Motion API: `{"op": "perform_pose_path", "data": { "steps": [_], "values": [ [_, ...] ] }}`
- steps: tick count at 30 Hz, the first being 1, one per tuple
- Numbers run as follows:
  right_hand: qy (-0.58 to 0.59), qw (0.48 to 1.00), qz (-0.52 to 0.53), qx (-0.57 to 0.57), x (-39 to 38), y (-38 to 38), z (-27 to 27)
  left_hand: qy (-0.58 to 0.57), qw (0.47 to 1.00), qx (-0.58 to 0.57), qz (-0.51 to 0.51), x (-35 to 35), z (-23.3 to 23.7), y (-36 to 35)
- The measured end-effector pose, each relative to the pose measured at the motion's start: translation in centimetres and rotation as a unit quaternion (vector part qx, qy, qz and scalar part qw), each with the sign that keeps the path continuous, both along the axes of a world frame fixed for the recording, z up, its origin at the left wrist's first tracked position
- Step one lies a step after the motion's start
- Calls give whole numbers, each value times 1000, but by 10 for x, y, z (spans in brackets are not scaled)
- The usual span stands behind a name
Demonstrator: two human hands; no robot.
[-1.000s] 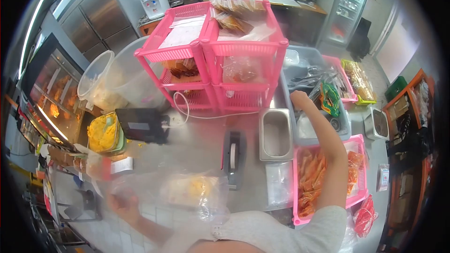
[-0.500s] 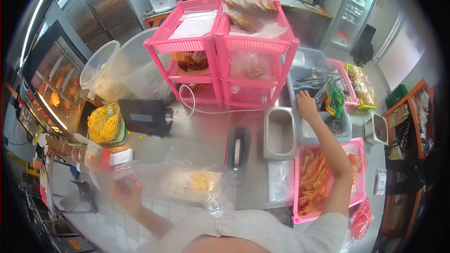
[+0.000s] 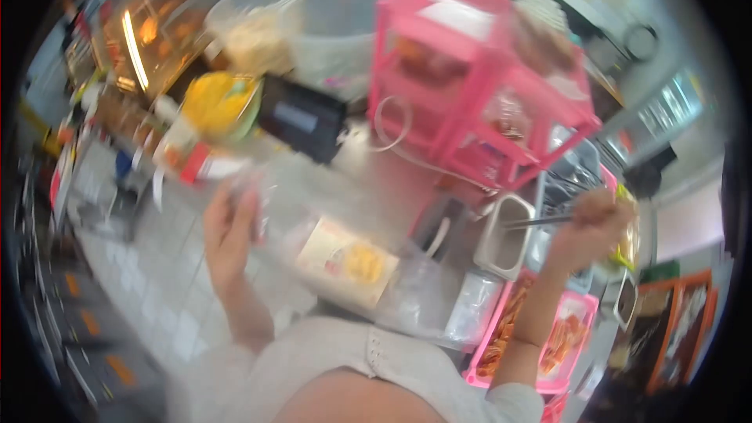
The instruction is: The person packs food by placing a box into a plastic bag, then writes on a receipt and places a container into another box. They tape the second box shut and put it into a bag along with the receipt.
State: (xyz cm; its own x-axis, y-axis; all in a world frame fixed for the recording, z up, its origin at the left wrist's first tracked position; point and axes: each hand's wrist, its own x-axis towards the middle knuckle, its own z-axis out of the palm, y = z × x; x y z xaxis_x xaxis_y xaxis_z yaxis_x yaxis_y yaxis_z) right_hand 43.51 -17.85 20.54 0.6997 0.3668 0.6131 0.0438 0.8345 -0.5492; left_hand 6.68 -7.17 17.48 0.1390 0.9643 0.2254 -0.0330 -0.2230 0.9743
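Whole view's pretty smeared, so take this loosely. Closest to the body, a clear plastic bag (image 3: 345, 262) with something yellow inside lies flat on the desk (image 3: 376, 180), dead centre. The left hand (image 3: 229, 229) is at the bag's 9 o'clock, and its grip looks pressed together on the film there, pinching the edge. I'd guess that bag is light, floppy and slick, with soft contents. Best held at the open edge, with a palm under the lump so it doesn't sag or slide.

At 3 o'clock the right hand (image 3: 594, 219) has its grip curled tight around a thin dark utensil (image 3: 540, 221). Tongs or chopsticks, I can't tell. Below that hand sits a pink basket (image 3: 501, 382) of orange packets, and beside the utensil's tip a steel tub (image 3: 492, 247). Further back at 12 o'clock is a pink rack (image 3: 470, 86).
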Motion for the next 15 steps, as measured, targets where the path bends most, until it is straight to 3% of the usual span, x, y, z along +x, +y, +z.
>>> {"op": "perform_pose_path", "data": {
  "steps": [2,4,5,7,9,11,12,14,15],
  "values": [
    [60,997,-10,55,-68,2,48,4,999,-11,-41,-1,3,-1],
    [86,979,135,126,-136,14,58,-38,996,-2,-86,-1,8,-3],
    [107,968,227,24,-165,17,48,-38,992,-24,-114,-4,13,-1],
    [-249,927,265,-89,-190,41,26,-47,992,-41,-107,-3,24,-7],
    [-450,768,371,-265,-219,66,10,-62,990,-55,-117,-11,25,-8],
    [-540,661,372,-365,-225,87,-38,17,994,12,-109,-21,17,-8],
    [-546,655,370,-368,-220,91,-55,9,994,11,-108,-25,15,-8],
    [-723,587,205,-301,-202,92,-78,-71,974,-74,-202,-32,9,-7],
    [-726,580,205,-307,-192,92,-84,-79,973,-77,-205,-34,6,-6]
  ]
}}
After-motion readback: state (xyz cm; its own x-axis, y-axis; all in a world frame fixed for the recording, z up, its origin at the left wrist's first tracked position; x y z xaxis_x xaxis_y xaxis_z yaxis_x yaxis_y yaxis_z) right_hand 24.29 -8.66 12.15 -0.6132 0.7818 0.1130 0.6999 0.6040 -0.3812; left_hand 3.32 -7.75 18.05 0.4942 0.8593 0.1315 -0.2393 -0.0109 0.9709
